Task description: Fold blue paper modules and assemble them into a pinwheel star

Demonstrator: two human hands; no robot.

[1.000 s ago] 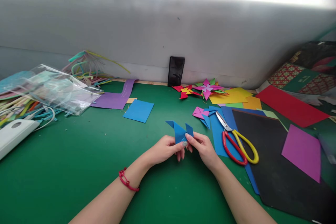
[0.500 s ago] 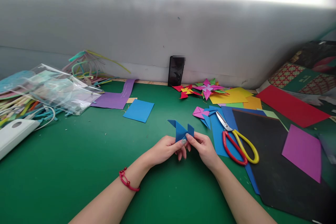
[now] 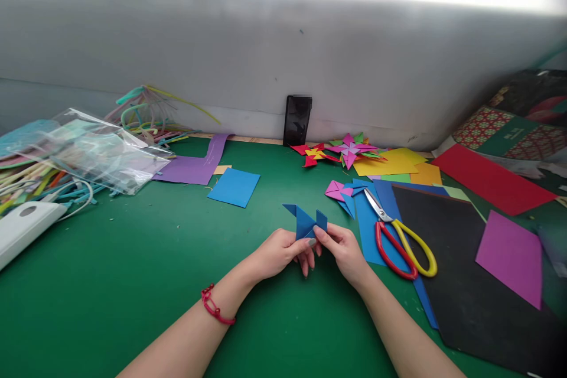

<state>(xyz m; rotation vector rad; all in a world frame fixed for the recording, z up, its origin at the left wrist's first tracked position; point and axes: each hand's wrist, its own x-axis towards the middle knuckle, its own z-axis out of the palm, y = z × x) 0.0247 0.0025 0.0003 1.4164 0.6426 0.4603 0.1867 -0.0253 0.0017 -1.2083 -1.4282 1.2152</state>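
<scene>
A folded blue paper piece (image 3: 305,220) with pointed flaps stands just above the green table mat (image 3: 133,283). My left hand (image 3: 279,253) pinches its lower edge from the left, thumb on top. My right hand (image 3: 343,251) pinches the same piece from the right, fingers closed on it. A red bracelet (image 3: 215,305) circles my left wrist. Both hands meet at the middle of the table.
Scissors (image 3: 398,236) with red and yellow handles lie on blue paper to the right, beside a black sheet (image 3: 478,283) and purple paper (image 3: 511,255). Finished pinwheels (image 3: 348,152) sit near a dark phone (image 3: 297,120). A blue square (image 3: 234,186) and a plastic bag (image 3: 93,150) lie left.
The blue folded piece has shifted very slightly right and its flaps have come closer together. Both hands stay pinched on it in nearly the same place.
</scene>
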